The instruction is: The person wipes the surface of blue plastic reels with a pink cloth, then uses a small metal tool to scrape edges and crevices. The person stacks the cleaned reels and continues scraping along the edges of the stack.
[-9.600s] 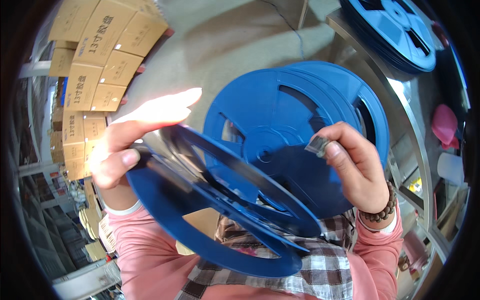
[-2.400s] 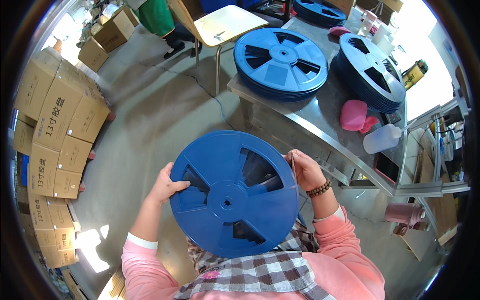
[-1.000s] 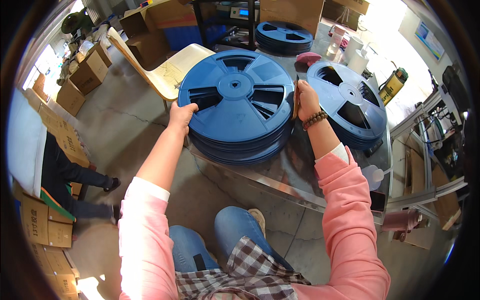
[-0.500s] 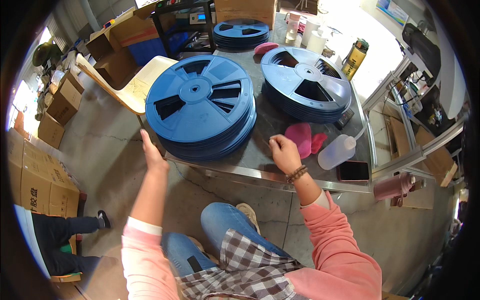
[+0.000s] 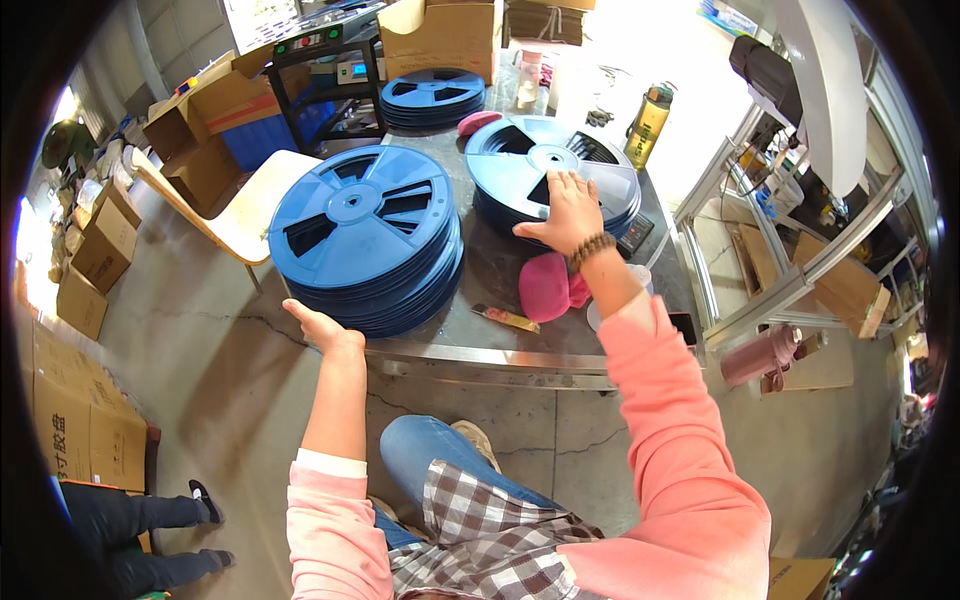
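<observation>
A tall stack of blue plastic reels [image 5: 402, 243] stands at the table's left front. My left hand [image 5: 328, 330] is at the lower near-left side of that stack, palm toward it and fingers stretched out; whether it touches the reels I cannot tell. My right hand [image 5: 570, 212] reaches over the near part of the second reel stack [image 5: 497, 168], fingers spread over the top reel and holding nothing. Between the stacks and the front edge lies a slim yellowish tool [image 5: 507, 319], perhaps a utility knife, beside a pink cloth pad [image 5: 543, 288].
A third, lower reel stack [image 5: 432, 92] sits farther back on the metal table [image 5: 480, 352]. A yellow bottle [image 5: 650, 125] stands at the right; a phone [image 5: 684, 328] lies partly behind my arm. A chair [image 5: 250, 215] is at the left. Another person's legs [image 5: 150, 530] show lower left.
My right hand has moved from the front of the table up onto the right reel stack and opened. The slim tool now shows where it was. The view has shifted.
</observation>
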{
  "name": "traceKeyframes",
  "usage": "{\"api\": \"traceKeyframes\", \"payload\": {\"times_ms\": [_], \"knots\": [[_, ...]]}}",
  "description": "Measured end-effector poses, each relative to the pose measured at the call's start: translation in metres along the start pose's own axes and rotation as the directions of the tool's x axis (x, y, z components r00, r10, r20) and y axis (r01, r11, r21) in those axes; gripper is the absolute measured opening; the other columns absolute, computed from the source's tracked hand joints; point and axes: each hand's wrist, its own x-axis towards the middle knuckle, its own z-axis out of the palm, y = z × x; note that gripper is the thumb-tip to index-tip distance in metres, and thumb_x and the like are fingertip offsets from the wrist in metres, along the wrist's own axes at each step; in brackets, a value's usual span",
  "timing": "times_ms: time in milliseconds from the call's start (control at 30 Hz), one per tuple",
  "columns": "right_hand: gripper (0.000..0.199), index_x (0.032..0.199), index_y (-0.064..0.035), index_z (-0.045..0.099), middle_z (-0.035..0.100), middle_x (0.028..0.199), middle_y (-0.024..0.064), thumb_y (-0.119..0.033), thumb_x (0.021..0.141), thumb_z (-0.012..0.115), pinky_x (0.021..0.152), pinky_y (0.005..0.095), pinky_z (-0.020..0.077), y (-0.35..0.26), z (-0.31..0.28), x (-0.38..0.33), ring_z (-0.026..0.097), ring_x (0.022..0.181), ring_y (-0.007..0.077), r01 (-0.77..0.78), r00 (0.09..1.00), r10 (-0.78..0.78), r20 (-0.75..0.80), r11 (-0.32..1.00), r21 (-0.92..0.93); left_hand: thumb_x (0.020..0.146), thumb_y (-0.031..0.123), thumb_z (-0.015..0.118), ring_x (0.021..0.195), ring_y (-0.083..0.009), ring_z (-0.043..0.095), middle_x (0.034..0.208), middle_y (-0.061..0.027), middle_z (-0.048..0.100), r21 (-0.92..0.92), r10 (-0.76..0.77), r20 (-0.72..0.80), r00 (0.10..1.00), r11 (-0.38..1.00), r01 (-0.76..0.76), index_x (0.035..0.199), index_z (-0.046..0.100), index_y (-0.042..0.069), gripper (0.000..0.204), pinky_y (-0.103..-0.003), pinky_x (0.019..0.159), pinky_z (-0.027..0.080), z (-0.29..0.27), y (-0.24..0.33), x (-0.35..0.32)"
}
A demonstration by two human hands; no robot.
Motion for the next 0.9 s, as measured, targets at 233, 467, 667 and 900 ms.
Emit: {"api": "traceKeyframes", "payload": {"times_ms": [233,467,667,900], "knots": [[0.072,0.108,-0.0083,0.061,0.070,0.102,0.0143,-0.052,0.056,0.086,0.084,0.0412,0.0532,-0.011,0.019,0.022,0.067,0.098,0.0324,0.054,0.817,0.025,0.576,0.991,-0.120,0.079,0.086,0.040,0.150,-0.0310,-0.001,0.163,-0.0131,-0.007,0.063,0.065,0.020,0.998,0.996,-0.066,0.156,-0.006,0.016,0.113,-0.051,0.119,-0.001,-0.058,0.003,-0.019],[0.042,0.098,-0.0063,0.068,0.070,0.103,0.0167,-0.029,0.065,0.078,0.086,0.0414,0.0542,-0.007,0.043,0.024,0.067,0.098,0.0325,0.016,0.821,0.044,0.569,0.995,-0.100,0.082,0.084,0.036,0.149,-0.0385,-0.008,0.161,-0.0211,-0.012,0.063,-0.059,0.176,0.983,0.997,0.049,0.155,-0.011,0.014,0.112,-0.051,0.118,-0.005,-0.137,0.010,-0.072],[0.054,0.105,0.0019,0.069,0.068,0.107,0.0236,-0.035,0.066,0.075,0.091,0.0403,0.0523,0.026,0.032,0.055,0.066,0.101,0.0361,0.045,0.793,-0.030,0.608,0.999,-0.010,0.084,0.082,0.036,0.149,-0.0389,-0.002,0.162,-0.0214,-0.005,0.078,-0.149,0.149,0.978,0.987,0.139,0.157,-0.001,0.014,0.107,-0.054,0.117,-0.001,-0.212,0.007,-0.100],[0.030,0.098,-0.0059,0.065,0.069,0.100,0.0182,-0.025,0.076,0.069,0.085,0.0441,0.0533,0.011,0.031,0.045,0.066,0.098,0.0360,0.077,0.865,-0.018,0.502,0.992,-0.097,0.085,0.081,0.037,0.147,-0.0378,0.013,0.162,-0.0190,0.006,0.065,-0.203,0.071,0.977,0.978,0.199,0.157,0.007,0.017,0.101,-0.053,0.116,0.013,-0.282,0.000,-0.121]]}}
